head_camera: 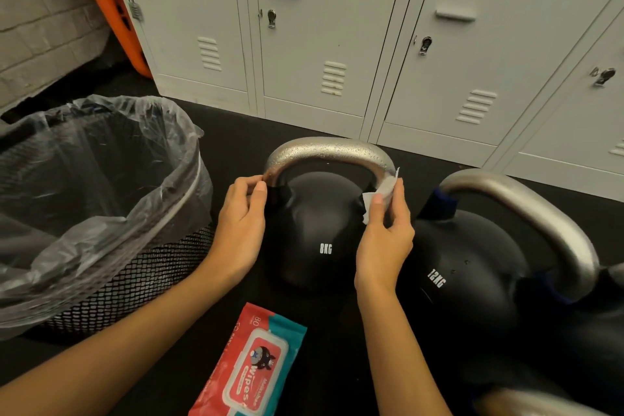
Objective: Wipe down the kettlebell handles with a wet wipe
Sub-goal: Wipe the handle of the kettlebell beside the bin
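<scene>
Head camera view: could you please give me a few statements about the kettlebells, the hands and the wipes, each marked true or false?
1. The right hand pinches a white wet wipe against the right end of the silver handle of the black kettlebell marked 8KG. True.
2. The left hand rests on the red and teal wipes packet. False: its fingers touch the left end of the 8KG handle; the packet lies on the floor nearer the camera.
3. The black kettlebell marked 12KG stands to the right of the 8KG one. True.
4. The packet's lid is flipped open. False: it lies closed.
5. The black mesh bin with a clear plastic liner stands right of both kettlebells. False: it stands to their left.
</scene>
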Motion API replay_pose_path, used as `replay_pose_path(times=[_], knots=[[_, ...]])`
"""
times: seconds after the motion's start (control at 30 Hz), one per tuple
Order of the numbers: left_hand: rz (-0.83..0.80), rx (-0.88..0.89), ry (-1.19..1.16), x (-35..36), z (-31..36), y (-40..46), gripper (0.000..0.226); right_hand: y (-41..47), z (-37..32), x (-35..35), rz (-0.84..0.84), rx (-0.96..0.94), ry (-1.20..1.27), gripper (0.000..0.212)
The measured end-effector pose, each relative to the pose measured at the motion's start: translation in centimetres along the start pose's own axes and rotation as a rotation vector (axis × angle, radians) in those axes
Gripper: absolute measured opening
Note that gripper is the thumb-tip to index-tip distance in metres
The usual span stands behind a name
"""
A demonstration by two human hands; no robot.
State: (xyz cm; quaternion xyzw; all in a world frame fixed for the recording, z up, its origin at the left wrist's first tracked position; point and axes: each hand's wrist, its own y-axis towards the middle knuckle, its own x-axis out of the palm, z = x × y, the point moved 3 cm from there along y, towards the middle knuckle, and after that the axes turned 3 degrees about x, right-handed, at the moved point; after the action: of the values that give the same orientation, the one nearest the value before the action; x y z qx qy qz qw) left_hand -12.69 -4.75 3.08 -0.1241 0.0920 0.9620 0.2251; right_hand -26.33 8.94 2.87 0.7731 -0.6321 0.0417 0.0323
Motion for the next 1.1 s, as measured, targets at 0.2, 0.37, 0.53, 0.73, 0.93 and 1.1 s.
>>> replay_pose_path(times=[0.2,0.37,0.53,0.73,0.93,1.1], knots=[[0.004,0.008,0.003,-0.1,0.3,-0.1,0.024,0.4,-0.5,-0.2,0.076,-0.112,0.003,0.044],[0.000,0.007,0.013,0.0,0.4,-0.2,0.022,0.6,-0.9,-0.3,0.096,-0.164,-0.043,0.042],[-0.007,0.015,0.024,-0.1,0.5,-0.2,0.022,1.1,-3.7,0.4,-0.113,-0.377,-0.187,0.034],[-0.015,0.009,0.040,-0.2,1.0,-0.3,0.025,1.8,-4.3,0.5,-0.226,-0.236,-0.202,0.035],[-0.011,0.038,0.157,-0.4,2.3,-0.2,0.025,3.8,-6.4,1.0,-0.241,-0.038,-0.365,0.026],[0.000,0.101,0.132,0.2,3.9,0.3,0.033,5.0,-6.6,2.2,-0.257,0.137,-0.444,0.029]])
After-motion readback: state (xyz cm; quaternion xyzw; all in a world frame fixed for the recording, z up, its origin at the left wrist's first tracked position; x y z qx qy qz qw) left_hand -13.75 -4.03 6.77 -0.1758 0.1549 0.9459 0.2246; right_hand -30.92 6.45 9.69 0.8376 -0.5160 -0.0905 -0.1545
